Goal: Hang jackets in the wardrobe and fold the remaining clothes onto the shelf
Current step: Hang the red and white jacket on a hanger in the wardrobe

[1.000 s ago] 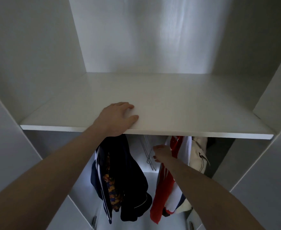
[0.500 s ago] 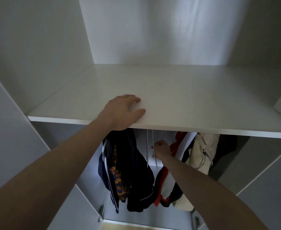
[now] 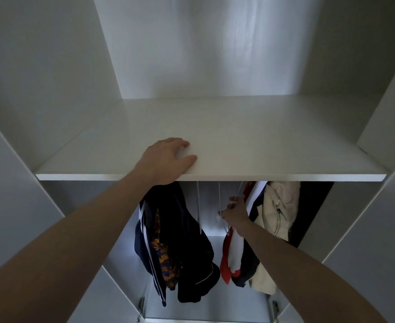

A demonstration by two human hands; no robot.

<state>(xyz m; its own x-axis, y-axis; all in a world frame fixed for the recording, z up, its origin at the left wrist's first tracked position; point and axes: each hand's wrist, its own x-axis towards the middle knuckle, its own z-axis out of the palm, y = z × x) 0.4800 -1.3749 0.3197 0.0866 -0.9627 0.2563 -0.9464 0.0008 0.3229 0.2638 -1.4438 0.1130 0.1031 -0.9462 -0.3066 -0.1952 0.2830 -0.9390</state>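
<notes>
A white shelf (image 3: 250, 145) spans the wardrobe. My left hand (image 3: 166, 159) rests on its front edge, fingers spread on the surface. Below it hang dark navy jackets (image 3: 180, 248) with white stripes and an orange patterned lining on the left. On the right hang a red, white and navy jacket (image 3: 236, 257) and a cream jacket (image 3: 278, 220). My right hand (image 3: 235, 212) reaches under the shelf and grips thin empty wire hangers (image 3: 219, 199) beside the red jacket. The rail is hidden behind the shelf.
White side panels (image 3: 40, 94) and open doors frame the wardrobe. A gap with another bare hanger (image 3: 199, 206) lies between the dark and red garments. The wardrobe floor (image 3: 203, 306) shows at the bottom with hinges at either side.
The view has tilted down and shifted. My right hand has moved from a loose reach to gripping the wire hangers and shifted right toward the red jacket. My left hand stays on the shelf.
</notes>
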